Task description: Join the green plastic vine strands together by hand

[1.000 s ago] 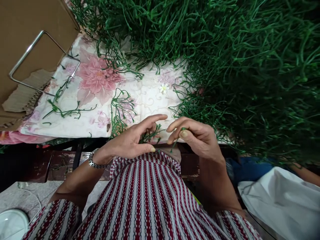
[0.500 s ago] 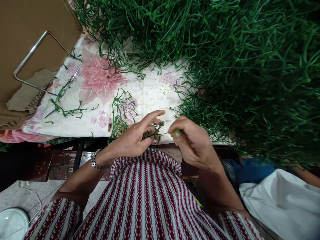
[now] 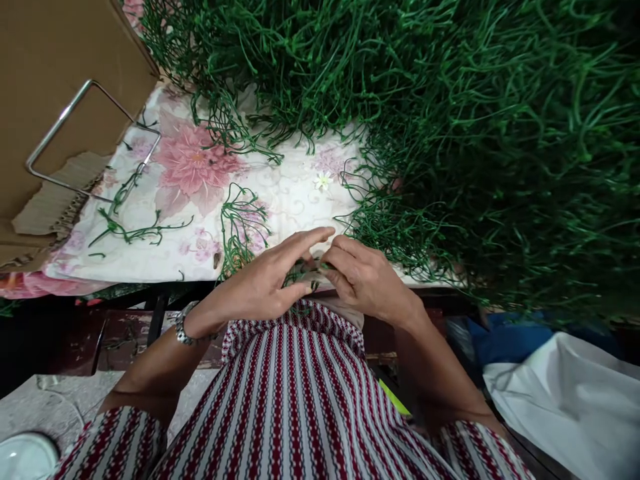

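Close to the table's front edge, my left hand (image 3: 273,277) is curled around a green stem piece (image 3: 296,272), mostly hidden by its fingers; the index finger stretches forward. Just right of it, my right hand (image 3: 363,273) has its fingertips pinched at the stem's right end, and what they grip is largely hidden. A bundle of green stems (image 3: 240,223) lies on the floral cloth (image 3: 295,193) beyond my left hand. The large heap of green stems (image 3: 450,127) spreads behind and to the right of my right hand.
A cardboard box (image 3: 60,67) with a metal wire frame (image 3: 63,117) stands at the back left. Loose green sprigs (image 3: 133,230) lie on the cloth's left part. White fabric (image 3: 565,393) is at the lower right, a round white lid (image 3: 27,457) at the lower left.
My right hand has moved left, close against my left hand, and its fingers have turned toward the stem. The gap between the hands has narrowed. The view has shifted slightly.
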The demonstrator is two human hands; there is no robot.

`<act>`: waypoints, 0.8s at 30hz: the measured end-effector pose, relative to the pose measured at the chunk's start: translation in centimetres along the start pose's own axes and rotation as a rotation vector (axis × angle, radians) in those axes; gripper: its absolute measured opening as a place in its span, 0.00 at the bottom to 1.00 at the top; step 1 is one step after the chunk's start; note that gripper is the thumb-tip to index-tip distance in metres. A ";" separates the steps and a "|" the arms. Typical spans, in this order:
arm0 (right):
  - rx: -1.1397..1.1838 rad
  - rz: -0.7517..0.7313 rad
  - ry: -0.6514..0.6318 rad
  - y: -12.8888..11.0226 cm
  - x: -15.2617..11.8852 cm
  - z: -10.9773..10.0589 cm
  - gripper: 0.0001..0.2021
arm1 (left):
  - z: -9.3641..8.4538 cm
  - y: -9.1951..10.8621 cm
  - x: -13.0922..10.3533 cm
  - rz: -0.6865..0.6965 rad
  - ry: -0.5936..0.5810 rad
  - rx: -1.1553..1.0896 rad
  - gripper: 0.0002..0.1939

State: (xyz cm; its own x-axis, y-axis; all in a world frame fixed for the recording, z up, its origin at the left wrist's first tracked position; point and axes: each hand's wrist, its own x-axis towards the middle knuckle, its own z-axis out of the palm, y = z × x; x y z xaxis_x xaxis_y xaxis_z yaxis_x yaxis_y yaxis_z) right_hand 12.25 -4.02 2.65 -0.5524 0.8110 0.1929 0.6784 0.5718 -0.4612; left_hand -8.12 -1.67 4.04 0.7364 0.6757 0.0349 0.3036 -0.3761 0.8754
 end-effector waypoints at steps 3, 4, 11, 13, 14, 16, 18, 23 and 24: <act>0.191 0.025 0.087 0.2 -0.3 -0.6 0.06 | 0.0 0.3 -0.5 0.079 0.146 0.283 0.23; 0.255 0.026 0.105 0.2 -0.4 -0.8 0.07 | 0.1 0.2 -0.7 0.101 0.193 0.332 0.16; 0.554 0.087 0.115 0.1 -1.2 -0.6 0.11 | 1.3 -0.4 -0.3 0.113 0.291 0.179 0.08; 0.543 0.116 0.097 0.2 -1.6 -0.6 0.11 | 1.2 -0.4 -0.1 0.097 0.268 0.120 0.09; 0.511 0.129 0.098 0.2 -1.7 -0.6 0.11 | 1.1 -0.3 0.1 0.092 0.251 0.113 0.09; 0.434 0.144 0.127 0.2 -1.9 -0.9 0.10 | 0.9 -0.2 0.4 0.101 0.208 0.146 0.09; 0.385 0.131 0.145 0.0 -1.7 -1.1 0.11 | 1.0 0.0 0.7 0.143 0.165 0.221 0.10; 0.242 0.078 0.022 -1.0 -1.1 -0.9 0.15 | 1.7 0.5 1.3 0.164 0.104 0.391 0.10; 0.206 0.079 -0.002 -1.1 -1.2 -0.8 0.14 | 1.8 0.6 1.4 0.156 0.086 0.405 0.11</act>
State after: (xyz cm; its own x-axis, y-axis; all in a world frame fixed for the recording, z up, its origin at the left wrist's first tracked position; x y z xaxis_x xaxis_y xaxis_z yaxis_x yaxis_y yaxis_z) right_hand 12.54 -5.50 3.65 -0.5027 0.8517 0.1481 0.6060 0.4693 -0.6423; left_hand -5.83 -2.13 3.73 0.7446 0.6347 0.2067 0.4175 -0.6844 0.5977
